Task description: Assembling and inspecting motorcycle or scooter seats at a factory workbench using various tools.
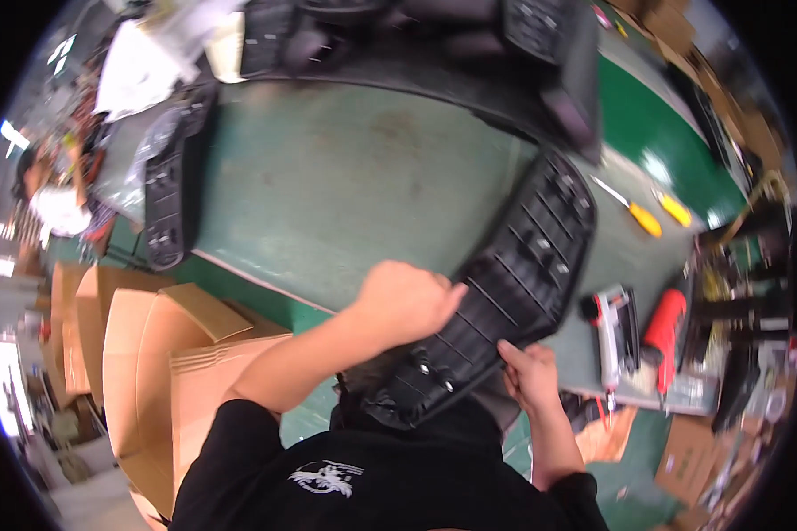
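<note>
A long black ribbed plastic panel (505,283) lies slantwise, its far end on the green worktable and its near end over the table edge against my body. Small metal clips or fasteners show in groups along its ribbed face. My left hand (409,303) is closed at the panel's left edge, with its fingertips partly hidden. On the opposite edge, my right hand (531,374) grips with the thumb on top and the fingers curled beneath.
A large black moulded part (434,62) spans the table's far side; another black panel (170,199) stands left. At right lie a nail-gun-like tool (613,336), a red tool (666,329) and a yellow-handled screwdriver (642,218). Cardboard boxes (142,354) stand left. A person (58,199) is far left.
</note>
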Motion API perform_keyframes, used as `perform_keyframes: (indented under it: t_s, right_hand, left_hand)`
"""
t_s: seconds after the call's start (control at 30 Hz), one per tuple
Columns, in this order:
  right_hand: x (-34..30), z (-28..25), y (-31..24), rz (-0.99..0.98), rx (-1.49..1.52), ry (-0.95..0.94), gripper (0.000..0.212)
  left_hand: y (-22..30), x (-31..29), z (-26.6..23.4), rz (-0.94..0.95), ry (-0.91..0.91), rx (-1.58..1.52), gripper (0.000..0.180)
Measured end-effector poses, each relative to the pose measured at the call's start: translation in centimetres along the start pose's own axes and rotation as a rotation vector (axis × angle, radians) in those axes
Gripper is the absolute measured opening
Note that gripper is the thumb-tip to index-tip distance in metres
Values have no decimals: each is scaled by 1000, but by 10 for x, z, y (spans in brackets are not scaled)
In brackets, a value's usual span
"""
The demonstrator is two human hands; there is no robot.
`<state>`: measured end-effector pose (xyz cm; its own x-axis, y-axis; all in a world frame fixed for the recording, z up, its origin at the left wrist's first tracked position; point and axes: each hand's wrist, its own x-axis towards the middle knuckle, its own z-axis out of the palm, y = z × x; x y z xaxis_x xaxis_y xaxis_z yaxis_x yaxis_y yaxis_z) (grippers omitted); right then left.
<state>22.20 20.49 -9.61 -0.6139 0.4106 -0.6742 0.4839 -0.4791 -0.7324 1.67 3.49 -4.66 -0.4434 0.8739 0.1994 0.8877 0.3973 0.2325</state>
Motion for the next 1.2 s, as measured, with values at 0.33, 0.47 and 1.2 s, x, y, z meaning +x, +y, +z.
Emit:
perform_keyframes:
  t_s: [0.33, 0.47, 1.2]
  right_hand:
    - [-2, -3, 16, -75, -101, 114, 59]
    - [-8, 3, 17, -69, -79, 158, 57]
    - [19, -31, 3, -697, 38, 132, 59]
  left_hand:
    - [37, -3, 11, -24, 134, 264, 43]
    - [51, -8, 15, -90, 138, 433, 46]
    - [-8, -81, 49, -714, -104, -1269, 43]
